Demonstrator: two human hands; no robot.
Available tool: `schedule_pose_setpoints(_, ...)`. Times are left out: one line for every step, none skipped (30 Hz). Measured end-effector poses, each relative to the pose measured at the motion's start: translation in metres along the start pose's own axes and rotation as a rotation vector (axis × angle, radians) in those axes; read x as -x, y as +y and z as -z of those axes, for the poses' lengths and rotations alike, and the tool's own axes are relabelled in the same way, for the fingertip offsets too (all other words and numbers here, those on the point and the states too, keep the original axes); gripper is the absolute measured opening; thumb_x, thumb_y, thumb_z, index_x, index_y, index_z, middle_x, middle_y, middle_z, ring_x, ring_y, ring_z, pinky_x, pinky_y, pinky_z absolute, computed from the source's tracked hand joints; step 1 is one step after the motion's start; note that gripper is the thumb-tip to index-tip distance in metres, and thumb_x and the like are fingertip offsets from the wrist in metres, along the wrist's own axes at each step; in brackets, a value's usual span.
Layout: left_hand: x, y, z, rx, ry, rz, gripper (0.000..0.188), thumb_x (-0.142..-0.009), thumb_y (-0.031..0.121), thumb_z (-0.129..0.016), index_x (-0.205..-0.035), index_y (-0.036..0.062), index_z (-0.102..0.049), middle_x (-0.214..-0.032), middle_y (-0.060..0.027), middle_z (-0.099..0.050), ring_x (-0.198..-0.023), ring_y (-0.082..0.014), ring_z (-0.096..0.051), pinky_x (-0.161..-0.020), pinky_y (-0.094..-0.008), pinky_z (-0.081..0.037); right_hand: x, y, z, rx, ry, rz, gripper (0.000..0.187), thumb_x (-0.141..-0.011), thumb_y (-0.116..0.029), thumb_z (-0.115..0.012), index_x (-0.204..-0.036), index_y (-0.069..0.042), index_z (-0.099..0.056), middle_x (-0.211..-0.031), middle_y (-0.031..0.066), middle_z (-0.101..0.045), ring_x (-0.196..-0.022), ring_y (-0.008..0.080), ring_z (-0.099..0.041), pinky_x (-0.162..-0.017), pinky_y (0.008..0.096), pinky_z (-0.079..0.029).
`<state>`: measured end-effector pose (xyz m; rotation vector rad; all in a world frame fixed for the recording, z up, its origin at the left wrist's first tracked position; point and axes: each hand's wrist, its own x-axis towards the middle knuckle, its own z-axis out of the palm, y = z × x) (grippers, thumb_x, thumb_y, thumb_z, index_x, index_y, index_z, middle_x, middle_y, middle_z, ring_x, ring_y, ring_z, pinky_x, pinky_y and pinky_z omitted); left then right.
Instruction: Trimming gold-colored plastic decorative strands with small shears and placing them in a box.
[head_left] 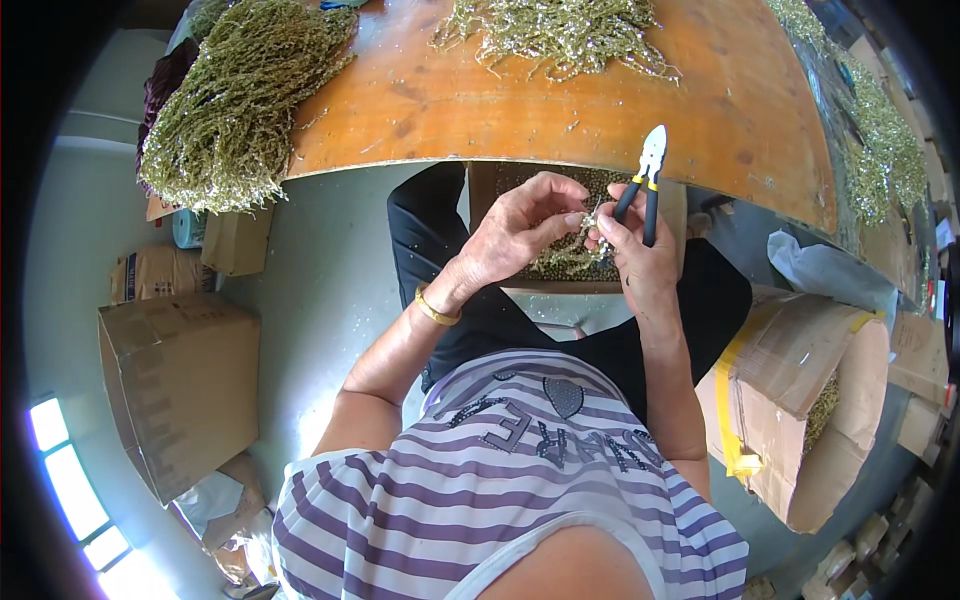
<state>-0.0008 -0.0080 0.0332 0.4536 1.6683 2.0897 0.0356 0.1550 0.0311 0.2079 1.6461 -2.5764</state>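
Note:
Over my lap, my left hand [525,222] pinches one end of a gold glittery strand [587,228] between thumb and fingertips. Close beside it, my right hand [645,262] has its thumb and fingers closed at the other side of the same strand. Tucked in that right hand is a pair of cutting pliers [653,152] with black and yellow handles, its jaws pointing up and away from me. Below both hands, between my knees, stands a shallow box [572,287] with small greenish-gold beads in it and some strands lying on them. The fingers hide part of the strand.
An orange-brown wooden table [560,118] curves across in front of me. Bundles of gold glittery sprays lie on it at the left [245,105] and centre [575,35]. Cardboard boxes stand on the floor at my left [185,390] and right [775,365].

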Motion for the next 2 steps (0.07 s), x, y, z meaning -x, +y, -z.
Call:
schedule_pose_setpoints(0.0008, -0.0011, 0.0033, -0.115, -0.014, -0.022, 0.019, -0.084, -0.002, -0.050, -0.103, 0.0006, -0.048, -0.099, -0.0058, -0.053, -0.095, -0.0121, -0.053, -0.083, -0.0262, -0.043, -0.0002, 0.0005, 0.0004, -0.002, 0.000, -0.004, 0.038, -0.078, -0.003, -0.058, -0.114, 0.001, -0.044, -0.089, 0.0072, -0.053, -0.076, 0.0153, -0.054, -0.067, 0.0310, -0.047)
schedule_pose_setpoints(0.0010, -0.0028, 0.0051, -0.298, -0.002, -0.054, 0.022, -0.085, 0.000, -0.049, -0.106, 0.0027, -0.048, -0.098, -0.0049, -0.054, -0.095, -0.0132, -0.053, -0.084, -0.0271, -0.043, -0.0007, 0.0012, 0.0015, -0.004, 0.001, -0.006, 0.039, -0.079, -0.003, -0.058, -0.114, 0.001, -0.043, -0.090, 0.0072, -0.053, -0.077, 0.0155, -0.054, -0.068, 0.0312, -0.047)
